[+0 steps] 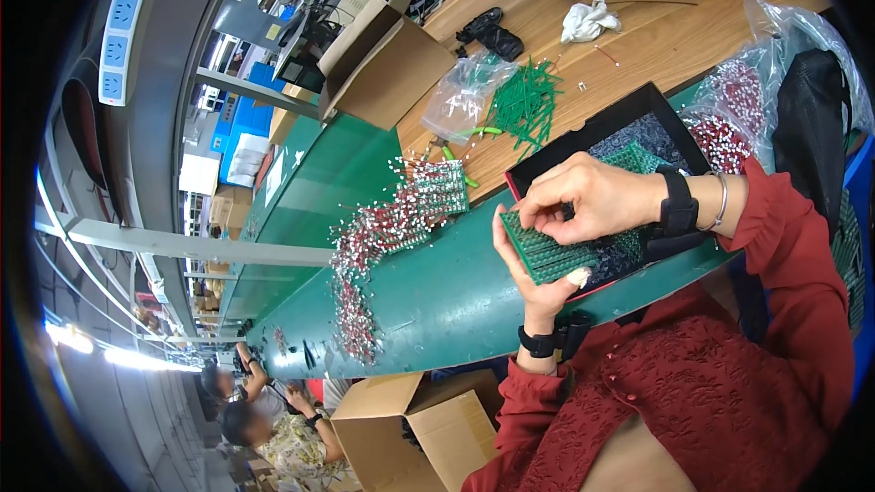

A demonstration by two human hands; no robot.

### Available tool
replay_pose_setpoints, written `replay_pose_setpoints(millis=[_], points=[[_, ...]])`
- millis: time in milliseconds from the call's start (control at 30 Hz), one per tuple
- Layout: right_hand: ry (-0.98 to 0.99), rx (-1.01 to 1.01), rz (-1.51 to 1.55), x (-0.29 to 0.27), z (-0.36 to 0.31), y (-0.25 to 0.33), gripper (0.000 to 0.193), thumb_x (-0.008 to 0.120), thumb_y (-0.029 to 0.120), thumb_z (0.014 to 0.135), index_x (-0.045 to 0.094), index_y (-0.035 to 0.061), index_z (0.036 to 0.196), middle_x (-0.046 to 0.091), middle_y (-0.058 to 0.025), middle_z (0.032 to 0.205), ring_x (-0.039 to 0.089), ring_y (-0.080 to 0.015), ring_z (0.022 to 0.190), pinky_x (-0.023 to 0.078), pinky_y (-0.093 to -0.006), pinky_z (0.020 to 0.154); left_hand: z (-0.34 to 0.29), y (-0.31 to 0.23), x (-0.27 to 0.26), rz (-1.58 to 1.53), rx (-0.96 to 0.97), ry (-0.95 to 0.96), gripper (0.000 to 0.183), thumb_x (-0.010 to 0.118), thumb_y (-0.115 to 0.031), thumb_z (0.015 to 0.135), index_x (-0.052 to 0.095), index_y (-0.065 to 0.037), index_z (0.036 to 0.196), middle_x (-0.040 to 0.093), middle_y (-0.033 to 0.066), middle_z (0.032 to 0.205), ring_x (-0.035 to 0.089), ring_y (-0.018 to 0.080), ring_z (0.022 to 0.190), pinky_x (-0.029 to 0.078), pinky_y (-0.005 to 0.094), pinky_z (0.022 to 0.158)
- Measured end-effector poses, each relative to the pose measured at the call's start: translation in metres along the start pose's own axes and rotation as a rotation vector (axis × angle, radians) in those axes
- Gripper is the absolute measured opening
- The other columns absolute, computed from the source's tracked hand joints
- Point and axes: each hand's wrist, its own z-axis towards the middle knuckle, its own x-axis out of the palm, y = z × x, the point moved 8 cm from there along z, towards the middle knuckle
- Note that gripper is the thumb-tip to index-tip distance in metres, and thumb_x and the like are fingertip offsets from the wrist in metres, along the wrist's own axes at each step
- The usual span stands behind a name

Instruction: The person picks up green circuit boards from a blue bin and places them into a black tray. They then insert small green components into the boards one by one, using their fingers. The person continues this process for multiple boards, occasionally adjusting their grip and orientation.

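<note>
A green circuit board panel (551,261) with rows of small holes or cells rests in my left hand (536,293), thumb along its near edge and fingers behind it. Over the panel, my right hand (583,202) has its thumb and fingertips pinched together close to the surface. Whatever lies between those fingertips is too small to make out. Beneath both hands sits an open black box (679,118) with many small dark parts (629,135) inside. Another green panel (638,158) lies in it, partly covered by my right hand.
Red and white wires (365,241) heap on the green bench left of my hands. Beyond lie green-handled pliers (448,157), green strips (527,102) and a plastic bag (463,91). Bagged red wires (729,118) sit right. A cardboard box (437,428) stands below; people (283,437) work far left.
</note>
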Motion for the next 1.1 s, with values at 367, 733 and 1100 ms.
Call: replay_pose_setpoints(millis=[367, 733, 1100], points=[[0.04, 0.132, 0.038, 0.006, -0.006, -0.019, 0.026, 0.066, 0.0, 0.072, 0.068, 0.0021, 0.098, 0.068, -0.0084, 0.076, 0.067, -0.0179, 0.068, 0.053, -0.0284, 0.065, -0.001, 0.002, -0.002, -0.069, -0.017, -0.03, 0.134, 0.093, -0.034, 0.053, 0.002, -0.009, 0.149, 0.034, 0.0165, 0.142, 0.044, 0.0328, 0.127, 0.036, 0.0466, 0.108], [-0.022, 0.208, 0.024, -0.011, -0.007, -0.017, 0.021, 0.067, 0.002, 0.073, 0.069, 0.0028, 0.094, 0.068, -0.0068, 0.075, 0.066, -0.0127, 0.068, 0.053, -0.0267, 0.064, 0.0, 0.004, -0.01, -0.082, -0.006, -0.086, 0.134, 0.093, -0.039, 0.052, 0.006, -0.007, 0.148, 0.036, 0.0172, 0.14, 0.044, 0.032, 0.126, 0.041, 0.0461, 0.105], [0.021, 0.162, -0.035, -0.002, -0.007, -0.026, 0.025, 0.067, 0.001, 0.073, 0.069, 0.002, 0.098, 0.07, -0.01, 0.078, 0.068, -0.0175, 0.07, 0.053, -0.0294, 0.064, 0.017, 0.007, -0.006, -0.097, 0.034, -0.013, 0.14, 0.095, -0.04, 0.047, 0.004, -0.009, 0.148, 0.038, 0.0162, 0.137, 0.045, 0.0312, 0.124, 0.037, 0.0475, 0.107]])
